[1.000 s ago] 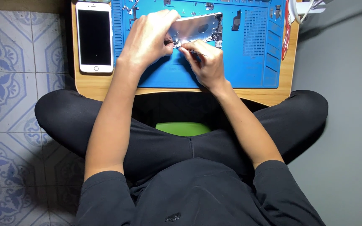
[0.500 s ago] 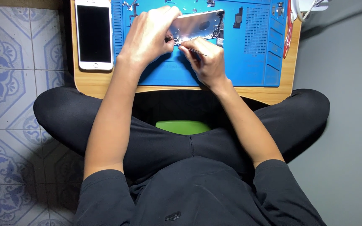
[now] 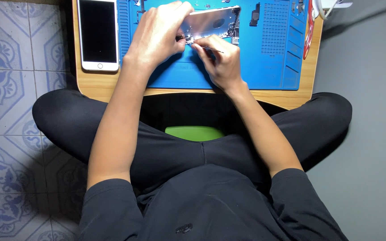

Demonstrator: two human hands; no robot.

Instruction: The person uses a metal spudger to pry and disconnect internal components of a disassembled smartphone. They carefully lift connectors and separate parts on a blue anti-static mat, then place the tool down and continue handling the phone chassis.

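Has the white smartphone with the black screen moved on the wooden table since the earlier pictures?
No. The white smartphone lies at the same spot beside the blue mat.

A small wooden tabletop (image 3: 95,85) with a rounded corner sits low over a person's crossed legs. Most of its surface is covered by a blue work mat (image 3: 264,73), which lies flat and reaches nearly to the right edge, leaving a strip of bare wood along the near side and a wider strip on the left. On that left strip a white smartphone (image 3: 98,35) lies face up, screen dark, its long side running beside the mat. A red strip-like item (image 3: 309,31) lies along the mat's right edge. The tabletop stands on a floor (image 3: 10,102) of blue patterned tiles on the left and plain grey on the right.
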